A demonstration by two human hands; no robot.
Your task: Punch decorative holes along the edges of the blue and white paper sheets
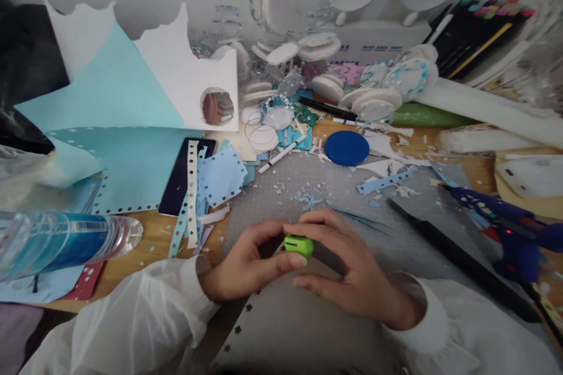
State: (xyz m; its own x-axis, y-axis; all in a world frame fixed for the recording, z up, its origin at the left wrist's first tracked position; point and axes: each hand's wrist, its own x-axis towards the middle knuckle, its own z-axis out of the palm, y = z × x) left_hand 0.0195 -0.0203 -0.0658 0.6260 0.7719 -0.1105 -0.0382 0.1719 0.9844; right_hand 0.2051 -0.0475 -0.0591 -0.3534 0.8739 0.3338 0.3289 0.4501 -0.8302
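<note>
A small bright green craft punch (299, 245) is between my hands near the lower middle of the view. My left hand (253, 261) is closed on it, thumb along the front and fingers behind. My right hand (347, 263) curls over the punch from the right, its fingers resting on top and its thumb lower down. Below both hands lies a large sheet of paper (303, 328), greyish in the shade, with small flower-shaped holes along its left edge. Where the sheet meets the punch is hidden by my hands.
A grey cutting mat (281, 193) carries paper bits, tweezers (358, 220) and a blue disc (347, 147). On the right are a black-handled tool (453, 252) and a blue glue gun (505, 228). A water bottle (88, 237), phone (178, 184) and punched teal paper (132, 170) lie left.
</note>
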